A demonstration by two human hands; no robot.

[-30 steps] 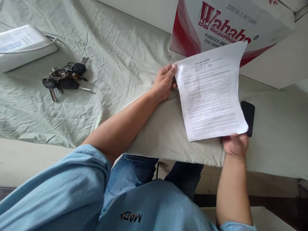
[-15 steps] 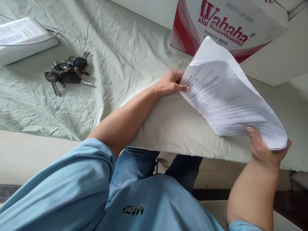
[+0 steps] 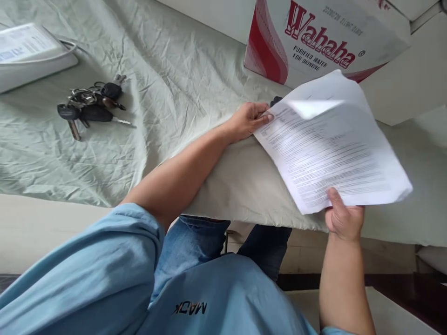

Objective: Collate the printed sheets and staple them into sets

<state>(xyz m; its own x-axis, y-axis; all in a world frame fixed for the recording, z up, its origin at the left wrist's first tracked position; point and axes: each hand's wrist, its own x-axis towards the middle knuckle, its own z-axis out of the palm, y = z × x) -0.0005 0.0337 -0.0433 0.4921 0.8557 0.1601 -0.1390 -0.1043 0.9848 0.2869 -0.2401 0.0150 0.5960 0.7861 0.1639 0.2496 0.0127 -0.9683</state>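
Printed paper sheets (image 3: 328, 149) are held up between my two hands above the cloth-covered table, with lines of small text facing me. My left hand (image 3: 249, 120) pinches their upper left corner, thumb on top. At the lower edge my right hand (image 3: 344, 216) grips the sheets, its thumb on the printed face and its fingers hidden behind. A fold of the top page bends over near the upper edge. A small black object (image 3: 276, 100) shows partly behind the paper, close to my left fingertips; I cannot make out its kind.
A Wahaha purified water carton (image 3: 321, 42) stands at the back, behind the paper. On the left of the wrinkled pale green cloth (image 3: 181, 88) lie a bunch of keys (image 3: 92, 107) and a white box-like item (image 3: 31, 53) with a grey cable (image 3: 71, 49).
My right hand has moved left along the lower edge of the sheets. The paper has flattened out and turned more towards me, and the black object behind it has come into sight.
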